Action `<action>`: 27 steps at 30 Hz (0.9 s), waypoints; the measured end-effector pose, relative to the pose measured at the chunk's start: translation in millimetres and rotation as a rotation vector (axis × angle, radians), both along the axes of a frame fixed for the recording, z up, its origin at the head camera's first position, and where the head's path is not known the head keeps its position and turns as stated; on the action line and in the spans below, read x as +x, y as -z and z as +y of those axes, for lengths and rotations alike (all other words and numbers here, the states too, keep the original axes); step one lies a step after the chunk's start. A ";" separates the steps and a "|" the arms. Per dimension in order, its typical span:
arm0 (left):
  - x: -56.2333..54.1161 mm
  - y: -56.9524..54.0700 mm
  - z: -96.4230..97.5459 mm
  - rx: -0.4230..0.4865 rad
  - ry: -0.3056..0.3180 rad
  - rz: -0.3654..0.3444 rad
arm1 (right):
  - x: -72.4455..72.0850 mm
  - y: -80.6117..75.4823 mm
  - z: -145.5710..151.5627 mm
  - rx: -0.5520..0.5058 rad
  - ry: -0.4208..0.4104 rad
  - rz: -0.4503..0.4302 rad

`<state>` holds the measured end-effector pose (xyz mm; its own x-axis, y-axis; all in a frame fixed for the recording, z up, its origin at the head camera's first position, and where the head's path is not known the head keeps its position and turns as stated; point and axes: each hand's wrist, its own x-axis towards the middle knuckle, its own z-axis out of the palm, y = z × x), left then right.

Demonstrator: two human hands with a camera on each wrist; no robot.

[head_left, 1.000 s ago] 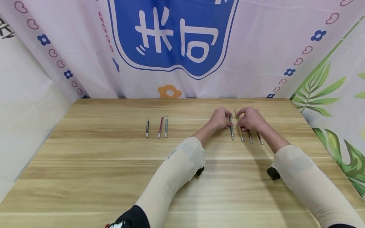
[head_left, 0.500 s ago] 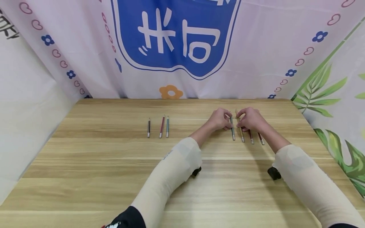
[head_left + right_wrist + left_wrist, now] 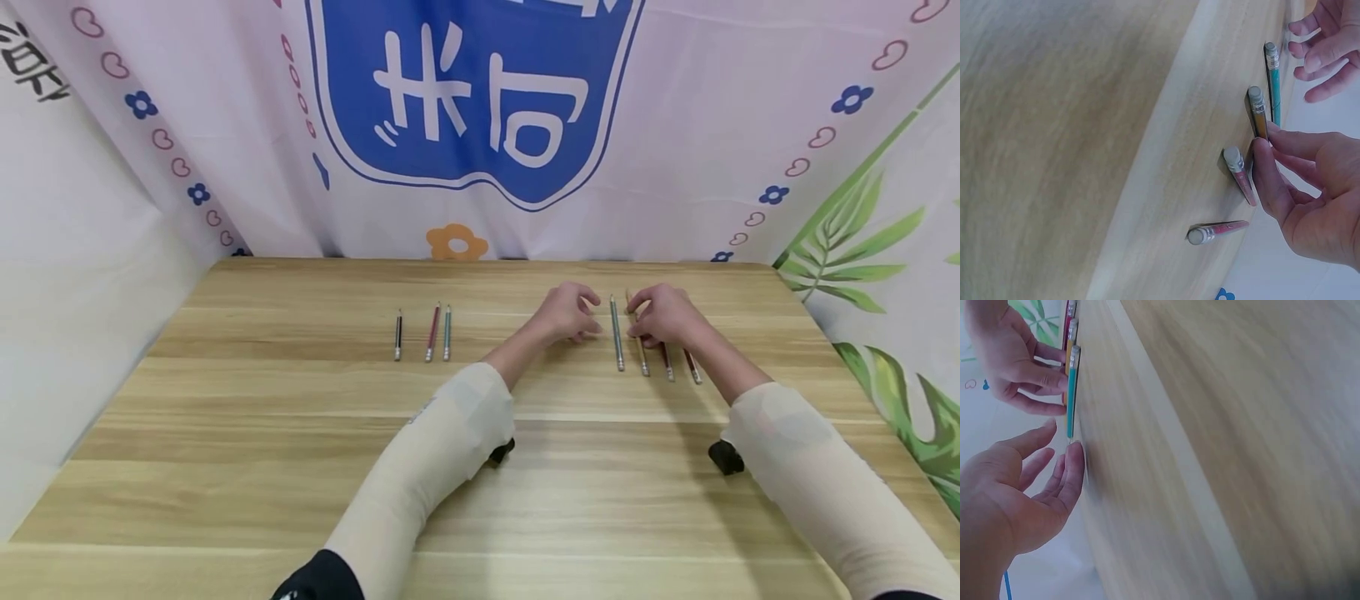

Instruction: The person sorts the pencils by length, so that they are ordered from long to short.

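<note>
My left hand [image 3: 567,313] is beside a teal pencil [image 3: 617,333], thumb and fingers parted with nothing between them. In the left wrist view its fingertips [image 3: 1075,450] sit just short of that pencil. My right hand [image 3: 663,317] pinches a yellow pencil [image 3: 1260,122] lying on the table, between thumb and fingers. Partly hidden under this hand in the head view are two reddish pencils; the right wrist view shows one pencil [image 3: 1241,178] near the fingers and another pencil [image 3: 1219,231] farther off. All of these have eraser ends toward the person.
On the left of the wooden table [image 3: 300,417] lie a black pencil [image 3: 398,335], a red pencil [image 3: 432,332] and a blue-green pencil [image 3: 447,333], roughly parallel. A printed curtain [image 3: 675,125] hangs along the table's back edge.
The left hand has let go of the teal pencil and drawn back to the left, its fingers spreading. The right hand stays at the yellow pencil. The head view has shifted slightly.
</note>
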<state>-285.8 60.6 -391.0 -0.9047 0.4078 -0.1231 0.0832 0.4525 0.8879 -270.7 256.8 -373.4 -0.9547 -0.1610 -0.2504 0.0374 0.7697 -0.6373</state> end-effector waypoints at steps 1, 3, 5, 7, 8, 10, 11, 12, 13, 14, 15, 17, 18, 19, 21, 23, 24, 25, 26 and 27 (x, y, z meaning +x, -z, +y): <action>0.0 -0.4 -1.9 -0.003 0.000 0.002 | -0.1 0.1 0.2 0.000 0.000 0.000; 0.1 -1.1 -5.8 -0.008 0.000 0.001 | -0.3 0.4 0.8 0.004 -0.003 0.002; 0.3 -1.6 -9.6 -0.009 0.007 0.000 | -0.4 0.8 1.5 0.013 -0.004 0.005; 0.5 -1.8 -13.1 -0.009 0.005 -0.005 | -0.2 1.0 1.9 0.019 -0.007 0.006; 0.6 -1.9 -15.0 -0.011 0.002 -0.008 | 0.1 0.9 2.0 0.021 -0.008 0.006; 1.0 -2.3 -18.7 -0.014 -0.004 -0.010 | 0.8 0.6 2.0 0.021 -0.009 0.005; 1.1 -2.5 -20.4 -0.016 -0.008 -0.011 | 1.2 0.4 1.9 0.021 -0.007 0.004; 1.3 -2.7 -22.0 -0.019 -0.011 -0.011 | 1.5 0.3 1.9 0.021 -0.007 0.003; 1.8 -3.2 -23.6 -0.021 -0.011 -0.009 | 1.5 0.6 2.2 0.022 -0.005 0.003; 2.0 -3.6 -25.1 -0.025 -0.012 -0.008 | 1.7 0.4 2.4 0.022 -0.005 0.004; 2.1 -3.9 -26.3 -0.030 -0.014 -0.007 | 1.8 0.5 2.5 0.022 -0.005 0.005; 2.4 -4.6 -28.5 -0.036 -0.017 -0.001 | 1.9 0.6 2.8 0.021 -0.004 0.008; 2.9 -5.2 -29.3 -0.039 -0.018 0.002 | 1.9 0.8 3.3 0.021 -0.007 0.011; 3.2 -5.7 -30.2 -0.040 -0.019 0.004 | 2.1 0.6 3.6 0.016 -0.008 0.012; 3.9 -6.7 -31.9 -0.040 -0.016 0.008 | 3.4 -0.6 3.6 0.008 -0.011 0.017; 4.9 -8.6 -34.3 -0.039 -0.011 0.009 | 5.3 -3.0 3.7 -0.003 -0.010 0.027; 5.3 -9.6 -35.7 -0.037 -0.008 0.008 | 6.3 -4.3 3.8 -0.007 -0.013 0.034; 5.7 -10.3 -37.3 -0.035 -0.006 0.005 | 7.3 -5.7 3.4 -0.008 -0.011 0.042; 5.8 -11.0 -39.0 -0.035 -0.003 0.003 | 8.5 -7.2 3.1 -0.009 -0.013 0.050; 6.0 -11.7 -40.9 -0.037 0.000 0.001 | 9.6 -8.4 2.7 -0.008 -0.013 0.059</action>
